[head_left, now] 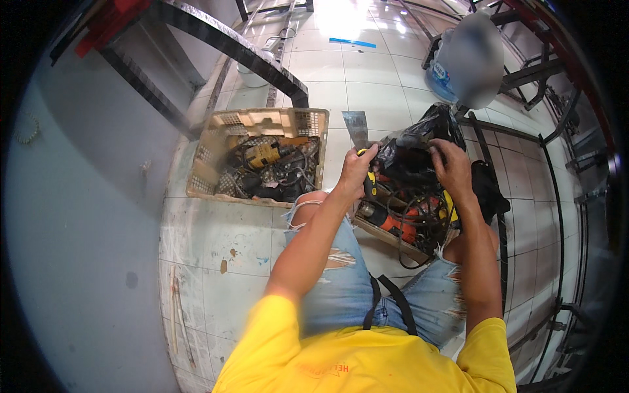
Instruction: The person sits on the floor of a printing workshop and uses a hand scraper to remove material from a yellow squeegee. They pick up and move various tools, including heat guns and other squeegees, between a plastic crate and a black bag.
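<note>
My left hand (355, 173) is closed around the yellow and black handle of a putty knife (356, 127), its wide metal blade pointing up and away from me. Between my knees stands a crate (393, 241) packed with tools and tangled cables. An orange and black power tool (397, 226) lies at its near left. A crumpled black plastic bag (407, 145) rises over the far part of this crate. At the bag's right side is my right hand (453, 168), fingers curled with the thumb close to them, seemingly pinching the plastic.
Left of my knees, a beige plastic crate (213, 157) holds a yellow power tool (262, 154) and cables. Metal frames (242, 49) stand on both sides. A large clear water bottle (440, 75) and a blue strip (352, 42) are farther off on the tiled floor.
</note>
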Available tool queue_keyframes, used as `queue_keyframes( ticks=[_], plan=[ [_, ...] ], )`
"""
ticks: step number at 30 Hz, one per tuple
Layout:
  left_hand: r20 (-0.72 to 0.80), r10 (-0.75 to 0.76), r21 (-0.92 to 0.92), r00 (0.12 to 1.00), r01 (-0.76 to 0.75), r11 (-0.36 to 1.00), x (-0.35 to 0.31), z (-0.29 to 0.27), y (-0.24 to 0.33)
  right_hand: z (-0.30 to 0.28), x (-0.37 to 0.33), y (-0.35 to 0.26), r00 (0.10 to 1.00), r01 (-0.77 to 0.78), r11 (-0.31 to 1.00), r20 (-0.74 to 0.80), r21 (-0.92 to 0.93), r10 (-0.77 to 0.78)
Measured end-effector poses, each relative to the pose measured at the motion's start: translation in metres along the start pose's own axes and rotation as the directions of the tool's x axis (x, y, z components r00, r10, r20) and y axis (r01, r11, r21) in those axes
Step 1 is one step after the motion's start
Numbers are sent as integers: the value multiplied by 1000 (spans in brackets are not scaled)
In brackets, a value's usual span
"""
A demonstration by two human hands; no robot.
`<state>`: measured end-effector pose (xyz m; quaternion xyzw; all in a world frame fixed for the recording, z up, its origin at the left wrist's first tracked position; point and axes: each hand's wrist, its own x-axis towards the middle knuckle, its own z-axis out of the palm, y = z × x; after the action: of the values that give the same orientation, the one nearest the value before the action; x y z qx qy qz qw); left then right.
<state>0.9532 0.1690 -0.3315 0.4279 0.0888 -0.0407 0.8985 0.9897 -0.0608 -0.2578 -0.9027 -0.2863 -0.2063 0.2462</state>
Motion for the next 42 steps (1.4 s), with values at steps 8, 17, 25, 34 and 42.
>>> queue_keyframes(
  ticks=[8, 17, 25, 34, 42],
  plan=[
    [25, 13, 120, 1000, -16, 993, -5, 4, 6, 4, -15, -15, 811, -192, 981, 557, -31, 176],
    [101, 361, 271, 927, -375, 886, -16, 24, 18, 20, -23, -60, 869, -385, 720, 489, 577, 73],
    [379, 72, 696, 922, -336, 635, -25, 15, 23, 22, -37, -52, 793, -609, 300, 575, 734, 202],
    [-498, -84, 759, 863, 387, -523, 13, -297, 64, -17, -25, -63, 782, -594, 72, 554, 801, 287],
    [-461, -210, 713, 862, 219, -666, 22, -279, 43, -23, -26, -57, 792, -557, 77, 500, 827, 349]
  ],
)
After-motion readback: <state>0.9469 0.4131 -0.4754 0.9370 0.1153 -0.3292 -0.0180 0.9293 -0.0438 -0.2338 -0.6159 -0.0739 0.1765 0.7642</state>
